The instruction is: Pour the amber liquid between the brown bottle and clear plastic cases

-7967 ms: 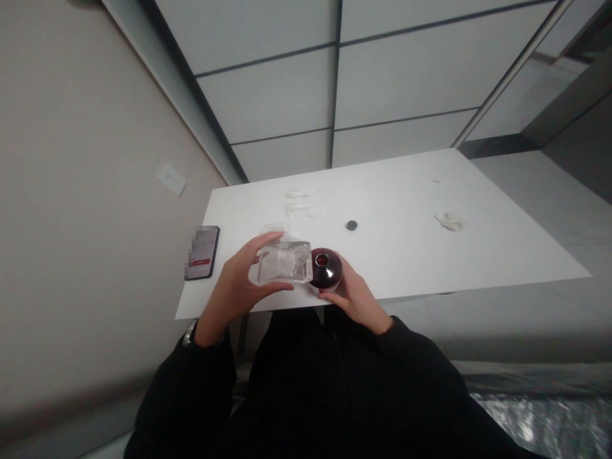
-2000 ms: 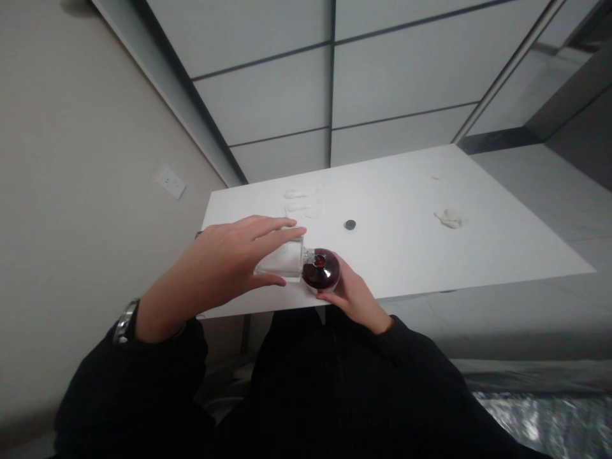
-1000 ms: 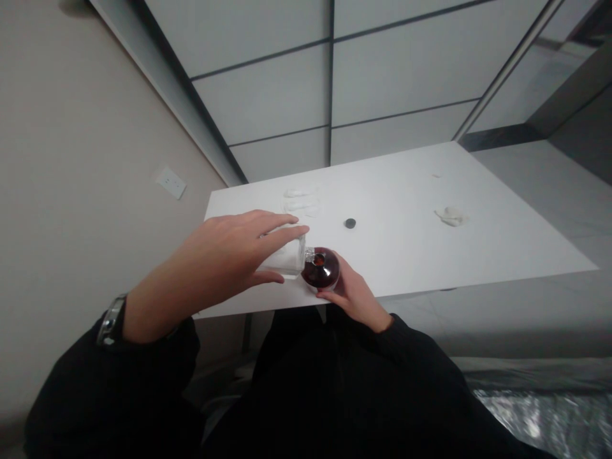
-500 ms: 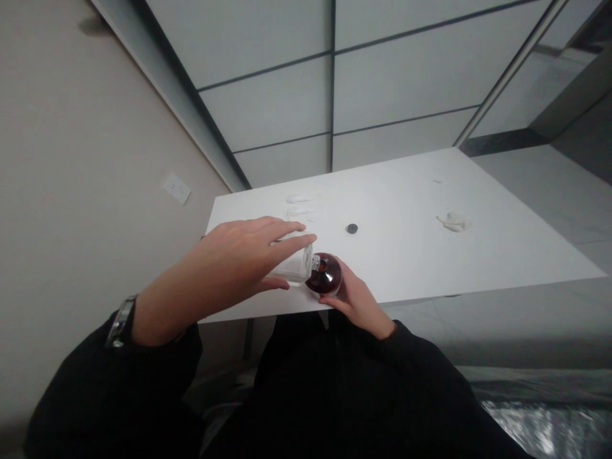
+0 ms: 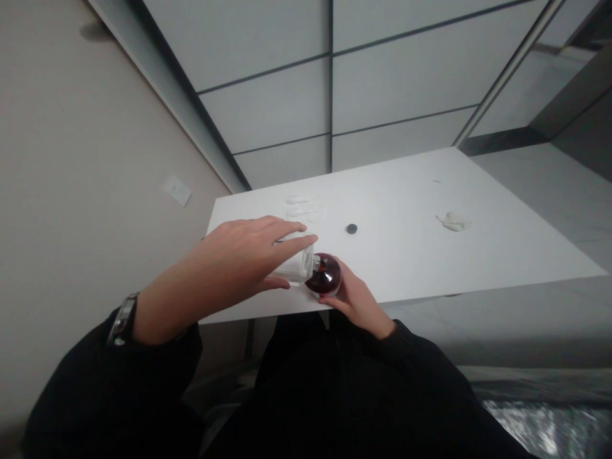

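Note:
In my left hand (image 5: 248,255) is a clear glass bottle (image 5: 299,268), tipped on its side with its threaded neck toward the right. That neck meets the open mouth of a dark brown bottle (image 5: 325,277). Around the brown bottle's right side my right hand (image 5: 354,296) is wrapped, keeping it upright near the table's front edge. Whether liquid passes between the bottles cannot be made out. A small black cap (image 5: 351,229) lies on the table just beyond the brown bottle.
The white table (image 5: 401,255) carries clear packaging with white pieces (image 5: 302,207) at the back left. A pale crumpled item (image 5: 453,221) lies on the right, with a small scrap (image 5: 437,181) behind it. A wall with a socket (image 5: 178,190) rises on the left; panelled doors (image 5: 282,108) stand behind.
Almost nothing differs. Both hands and both bottles keep their places, and the view has shifted very slightly.

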`<state>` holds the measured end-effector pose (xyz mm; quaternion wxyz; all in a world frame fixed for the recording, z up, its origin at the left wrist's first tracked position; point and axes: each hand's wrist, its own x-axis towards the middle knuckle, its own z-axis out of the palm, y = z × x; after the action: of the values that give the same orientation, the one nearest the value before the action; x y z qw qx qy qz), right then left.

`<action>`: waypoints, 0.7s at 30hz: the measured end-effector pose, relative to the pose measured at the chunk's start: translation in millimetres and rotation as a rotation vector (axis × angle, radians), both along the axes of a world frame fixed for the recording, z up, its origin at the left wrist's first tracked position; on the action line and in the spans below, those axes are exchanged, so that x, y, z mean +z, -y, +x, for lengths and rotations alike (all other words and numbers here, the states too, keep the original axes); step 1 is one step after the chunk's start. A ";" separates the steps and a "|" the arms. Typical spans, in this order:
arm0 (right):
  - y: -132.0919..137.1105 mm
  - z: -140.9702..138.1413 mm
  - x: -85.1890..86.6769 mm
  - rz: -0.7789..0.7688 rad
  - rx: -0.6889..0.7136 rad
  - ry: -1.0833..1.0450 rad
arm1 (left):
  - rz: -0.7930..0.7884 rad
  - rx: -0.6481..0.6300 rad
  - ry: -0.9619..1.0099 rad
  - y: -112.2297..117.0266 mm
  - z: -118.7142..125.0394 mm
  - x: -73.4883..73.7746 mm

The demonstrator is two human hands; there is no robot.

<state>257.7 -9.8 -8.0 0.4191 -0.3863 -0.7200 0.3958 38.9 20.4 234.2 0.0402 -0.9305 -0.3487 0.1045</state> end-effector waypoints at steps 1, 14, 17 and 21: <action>-0.1 0.1 0.2 0.000 0.003 -0.002 | -0.001 -0.001 -0.007 -0.3 0.8 0.3; -0.3 0.1 5.1 -0.021 0.003 -0.025 | 0.014 -0.059 -0.036 -4.1 7.9 2.5; -0.4 0.2 3.2 -0.014 0.000 -0.020 | 0.006 -0.062 -0.036 -5.1 9.6 3.3; -0.2 0.2 1.7 -0.020 0.003 -0.019 | 0.022 -0.078 -0.058 -4.6 11.1 4.6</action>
<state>257.8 -9.6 -6.3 0.4212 -0.3856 -0.7127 0.4073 50.0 25.0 238.9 0.0643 -0.9395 -0.3121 0.1260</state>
